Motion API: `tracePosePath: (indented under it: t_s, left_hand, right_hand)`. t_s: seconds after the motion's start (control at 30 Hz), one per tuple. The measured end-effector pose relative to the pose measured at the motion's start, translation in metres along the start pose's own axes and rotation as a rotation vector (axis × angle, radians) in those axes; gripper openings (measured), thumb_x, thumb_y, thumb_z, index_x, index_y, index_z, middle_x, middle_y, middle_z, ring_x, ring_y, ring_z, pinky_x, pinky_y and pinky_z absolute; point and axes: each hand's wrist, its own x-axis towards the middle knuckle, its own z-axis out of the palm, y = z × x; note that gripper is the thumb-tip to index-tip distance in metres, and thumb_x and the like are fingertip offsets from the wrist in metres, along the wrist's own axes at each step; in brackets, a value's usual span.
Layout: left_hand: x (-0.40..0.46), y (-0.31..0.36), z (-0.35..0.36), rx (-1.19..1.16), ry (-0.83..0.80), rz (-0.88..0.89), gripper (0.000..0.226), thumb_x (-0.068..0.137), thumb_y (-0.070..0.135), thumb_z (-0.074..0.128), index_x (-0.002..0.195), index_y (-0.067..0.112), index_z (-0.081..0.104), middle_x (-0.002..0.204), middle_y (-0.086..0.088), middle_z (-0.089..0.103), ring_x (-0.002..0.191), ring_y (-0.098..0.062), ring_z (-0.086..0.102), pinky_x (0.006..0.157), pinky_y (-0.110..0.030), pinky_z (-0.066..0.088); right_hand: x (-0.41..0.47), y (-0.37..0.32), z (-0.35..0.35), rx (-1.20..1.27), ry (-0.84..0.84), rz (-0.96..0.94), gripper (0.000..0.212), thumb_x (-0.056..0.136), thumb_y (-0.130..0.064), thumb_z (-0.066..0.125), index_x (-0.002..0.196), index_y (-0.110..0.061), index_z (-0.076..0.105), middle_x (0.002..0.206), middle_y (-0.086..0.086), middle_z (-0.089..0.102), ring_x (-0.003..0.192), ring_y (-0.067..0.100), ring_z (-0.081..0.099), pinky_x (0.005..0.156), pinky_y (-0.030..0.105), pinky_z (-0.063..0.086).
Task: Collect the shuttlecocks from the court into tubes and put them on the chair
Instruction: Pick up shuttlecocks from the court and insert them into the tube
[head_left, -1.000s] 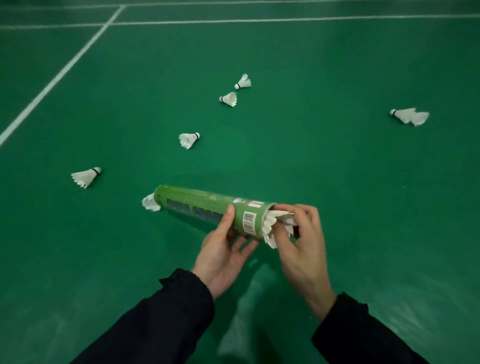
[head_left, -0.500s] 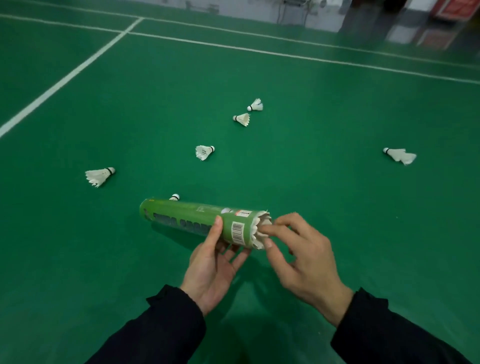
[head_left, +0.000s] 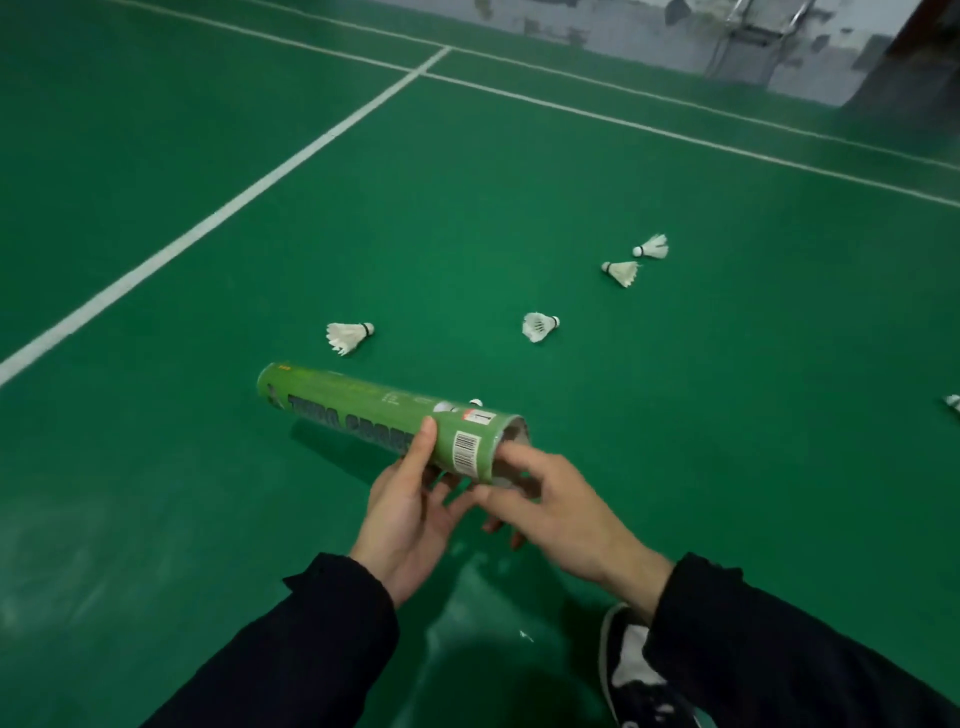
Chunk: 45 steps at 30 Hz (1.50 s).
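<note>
black shoe (head_left: 631, 670), white court lines (head_left: 291, 163)

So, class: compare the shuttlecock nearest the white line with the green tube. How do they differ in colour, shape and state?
The shuttlecock is white with a flared feather skirt; the green tube is a long printed cylinder. The shuttlecock lies loose on the court, untouched; the green tube is held off it in the left hand, with the right hand at its open end. Both lie roughly sideways, neither upright.

Green court floor (head_left: 519, 208) crossed by white lines (head_left: 291, 166), a scuffed grey wall (head_left: 597, 21) beyond.
</note>
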Motion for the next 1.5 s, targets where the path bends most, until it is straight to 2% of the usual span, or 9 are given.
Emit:
tracePosePath:
  t_s: [0.2, 0.3, 0.4, 0.5, 0.63, 0.83, 1.1, 1.23, 1.5]
  left_hand:
    - [0.018, 0.028, -0.046, 0.004, 0.244, 0.088, 0.055, 0.095, 0.037, 0.065, 0.141, 0.008, 0.054, 0.130, -0.010, 0.072, 0.119, -0.022, 0.069, 0.082, -0.033, 0.063]
    - [0.020, 0.030, -0.066, -0.004, 0.302, 0.103, 0.054, 0.097, 0.036, 0.062, 0.142, 0.008, 0.052, 0.131, -0.011, 0.071, 0.120, -0.023, 0.069, 0.081, -0.032, 0.063]
    - [0.025, 0.030, -0.074, -0.036, 0.369, 0.100, 0.060, 0.092, 0.037, 0.066, 0.143, 0.008, 0.053, 0.132, -0.013, 0.070, 0.120, -0.025, 0.069, 0.080, -0.033, 0.063]
    - [0.027, 0.028, -0.080, -0.078, 0.417, 0.086, 0.062, 0.093, 0.036, 0.068, 0.144, 0.006, 0.050, 0.131, -0.015, 0.071, 0.118, -0.026, 0.070, 0.082, -0.035, 0.062]
    - [0.032, 0.024, -0.084, -0.120, 0.422, 0.069, 0.061, 0.096, 0.035, 0.066, 0.145, 0.004, 0.047, 0.129, -0.015, 0.071, 0.118, -0.027, 0.070, 0.086, -0.037, 0.062]
    - [0.047, 0.019, -0.078, -0.112, 0.434, 0.084, 0.050, 0.095, 0.037, 0.065, 0.133, 0.006, 0.059, 0.120, -0.012, 0.076, 0.109, -0.022, 0.074, 0.085, -0.037, 0.062]
    - [0.041, 0.004, -0.054, -0.083, 0.346, 0.035, 0.056, 0.094, 0.041, 0.065, 0.136, 0.005, 0.058, 0.126, -0.013, 0.073, 0.117, -0.024, 0.071, 0.092, -0.039, 0.061]
    - [0.033, 0.004, -0.051, -0.092, 0.338, 0.041, 0.058, 0.092, 0.041, 0.066, 0.136, 0.004, 0.058, 0.125, -0.013, 0.074, 0.117, -0.024, 0.071, 0.088, -0.037, 0.062]
    - [0.025, 0.006, -0.052, -0.090, 0.291, 0.095, 0.060, 0.094, 0.042, 0.065, 0.138, 0.002, 0.056, 0.131, -0.017, 0.070, 0.122, -0.027, 0.068, 0.087, -0.035, 0.061]
  right_hand:
    - [0.068, 0.056, 0.021, 0.022, 0.270, -0.026, 0.008, 0.100, -0.027, 0.062, 0.103, -0.031, 0.068, 0.097, -0.017, 0.071, 0.063, 0.008, 0.058, 0.062, 0.029, 0.053]
    - [0.117, 0.099, 0.024, -0.460, 0.138, 0.020, 0.026, 0.100, -0.030, 0.058, 0.125, -0.029, 0.063, 0.126, -0.010, 0.064, 0.086, 0.004, 0.061, 0.086, 0.036, 0.054]
    - [0.156, 0.130, 0.034, -0.996, -0.085, 0.000, 0.049, 0.098, -0.030, 0.057, 0.146, -0.028, 0.049, 0.167, 0.012, 0.027, 0.142, 0.031, 0.041, 0.115, 0.049, 0.037]
    - [0.185, 0.147, 0.037, -1.179, -0.126, 0.035, 0.047, 0.096, -0.016, 0.054, 0.142, -0.028, 0.054, 0.171, 0.016, 0.014, 0.145, 0.041, 0.038, 0.114, 0.055, 0.038]
    - [0.194, 0.160, 0.024, -0.900, 0.106, 0.067, 0.026, 0.103, -0.010, 0.052, 0.123, -0.013, 0.068, 0.128, 0.013, 0.067, 0.090, 0.028, 0.069, 0.082, 0.045, 0.061]
    - [0.122, 0.077, 0.026, 0.271, 0.449, 0.051, 0.038, 0.094, 0.007, 0.064, 0.091, -0.031, 0.071, 0.085, -0.019, 0.075, 0.082, -0.006, 0.069, 0.080, 0.013, 0.053]
    - [0.074, 0.080, 0.058, -0.196, 0.312, -0.137, 0.011, 0.094, -0.028, 0.062, 0.100, -0.026, 0.071, 0.113, -0.020, 0.059, 0.105, 0.009, 0.058, 0.090, 0.037, 0.054]
    - [0.068, 0.074, 0.053, -0.278, 0.416, -0.224, 0.013, 0.085, -0.031, 0.068, 0.092, -0.020, 0.068, 0.104, -0.011, 0.048, 0.076, 0.009, 0.051, 0.062, 0.028, 0.049]
    - [0.061, 0.042, 0.042, -0.072, -0.274, 0.068, 0.039, 0.085, -0.022, 0.054, 0.109, -0.052, 0.063, 0.069, 0.008, 0.062, 0.054, 0.022, 0.055, 0.054, 0.050, 0.053]
